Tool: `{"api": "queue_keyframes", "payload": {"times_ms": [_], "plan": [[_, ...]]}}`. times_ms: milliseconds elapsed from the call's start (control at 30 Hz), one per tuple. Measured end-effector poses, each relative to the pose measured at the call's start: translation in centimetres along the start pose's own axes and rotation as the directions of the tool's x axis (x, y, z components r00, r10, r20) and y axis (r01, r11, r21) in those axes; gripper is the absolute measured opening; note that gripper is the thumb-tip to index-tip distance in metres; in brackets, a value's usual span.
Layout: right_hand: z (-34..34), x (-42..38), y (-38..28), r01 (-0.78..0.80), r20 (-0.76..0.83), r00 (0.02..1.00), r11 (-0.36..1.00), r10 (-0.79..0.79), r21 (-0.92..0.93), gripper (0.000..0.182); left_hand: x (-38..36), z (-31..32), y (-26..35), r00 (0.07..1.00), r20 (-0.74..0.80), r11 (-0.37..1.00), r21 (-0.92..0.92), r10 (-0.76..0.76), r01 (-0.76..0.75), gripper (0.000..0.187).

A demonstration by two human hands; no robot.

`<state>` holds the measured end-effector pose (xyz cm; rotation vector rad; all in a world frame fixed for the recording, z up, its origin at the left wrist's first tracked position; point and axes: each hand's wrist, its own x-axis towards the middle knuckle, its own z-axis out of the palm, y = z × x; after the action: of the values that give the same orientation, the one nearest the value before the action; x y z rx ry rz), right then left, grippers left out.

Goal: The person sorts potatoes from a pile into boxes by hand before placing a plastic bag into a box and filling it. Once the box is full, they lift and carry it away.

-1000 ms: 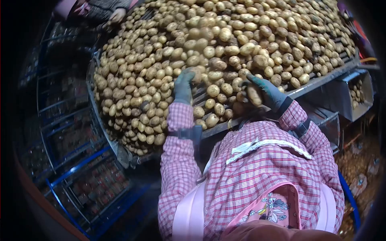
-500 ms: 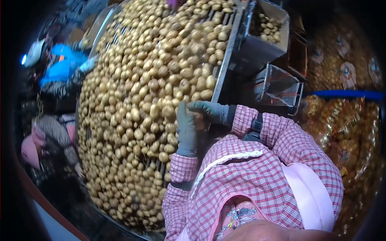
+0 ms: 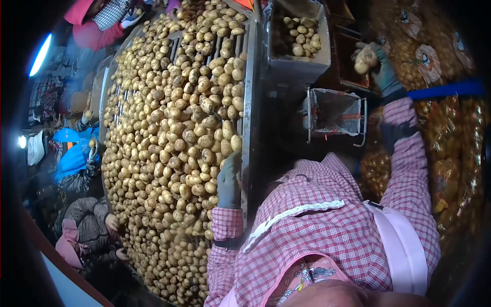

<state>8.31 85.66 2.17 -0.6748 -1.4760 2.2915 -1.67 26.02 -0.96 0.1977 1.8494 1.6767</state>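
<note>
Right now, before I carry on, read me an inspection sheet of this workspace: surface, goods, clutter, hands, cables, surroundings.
Surface: slatted table, bars visible through gaps in the load.
Job's things: potatoes spread over most of it, some with dark patches.
Clutter: box partly filled with potatoes and wire-framed bin, both beside the table.
Hands: right hand gloved, holding at least one potato away from the table; left hand gloved, at the table's edge, grasp unclear.
Cables: nothing seen.
Surroundings: co-workers across the table; filled bags on the right.
</note>
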Motion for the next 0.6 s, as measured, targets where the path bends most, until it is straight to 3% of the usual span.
{"api": "queue_keyframes", "payload": {"times_ms": [33, 133, 233, 267, 333, 367, 400, 433, 500, 600], "plan": [[-5.1, 2.9, 1.0, 0.081, -0.127, 0.986, 0.982, -0.104, -0.171, 0.052, -0.2, 0.0, 0.2, 0.999, -0.026, 1.000, 0.008, -0.018, 0.018, 0.049], [-3.8, 4.9, -2.6, -0.136, -0.476, 0.851, 0.782, -0.221, -0.608, 0.052, -1.1, -0.3, 0.1, 0.988, -0.138, 0.997, -0.049, -0.070, 0.064, 0.048], [5.1, 3.9, -0.4, 0.105, -0.029, 0.993, 0.964, -0.115, -0.244, 0.049, -3.0, -1.6, -0.6, 0.958, -0.259, 0.990, -0.105, -0.122, 0.098, 0.044], [9.7, 2.7, 0.6, 0.104, 0.131, 0.988, 0.985, -0.086, -0.137, 0.049, -3.6, -1.9, -0.7, 0.947, -0.292, 0.987, -0.117, -0.136, 0.106, 0.043], [21.4, -0.5, 4.8, -0.065, 0.340, 0.936, 0.995, 0.087, -0.073, 0.047, -5.2, -2.0, -0.1, 0.888, -0.417, 0.981, -0.112, -0.193, 0.161, 0.043], [24.5, -1.0, 8.5, -0.145, 0.450, 0.878, 0.986, 0.164, -0.076, 0.045, -6.5, -3.0, -1.3, 0.876, -0.457, 0.988, -0.059, -0.155, 0.144, 0.043], [27.8, -2.2, 10.7, -0.327, 0.447, 0.823, 0.936, 0.350, -0.130, 0.045, -8.1, -4.1, -1.9, 0.854, -0.507, 0.992, -0.008, -0.116, 0.130, 0.043], [30.6, -3.8, 12.6, -0.358, 0.532, 0.741, 0.911, 0.411, -0.204, 0.044, -9.9, -5.4, -1.8, 0.784, -0.604, 0.976, 0.041, -0.145, 0.212, 0.041], [35.1, -6.8, 15.3, -0.400, 0.640, 0.549, 0.841, 0.538, -0.363, 0.041, -15.0, -9.2, -4.9, 0.583, -0.812, 0.935, 0.205, -0.002, 0.289, 0.041], [38.8, -9.6, 19.4, -0.494, 0.659, 0.257, 0.682, 0.707, -0.539, 0.039, -25.7, -14.6, -6.3, 0.245, -0.956, 0.698, 0.287, 0.163, 0.656, 0.045]]}}
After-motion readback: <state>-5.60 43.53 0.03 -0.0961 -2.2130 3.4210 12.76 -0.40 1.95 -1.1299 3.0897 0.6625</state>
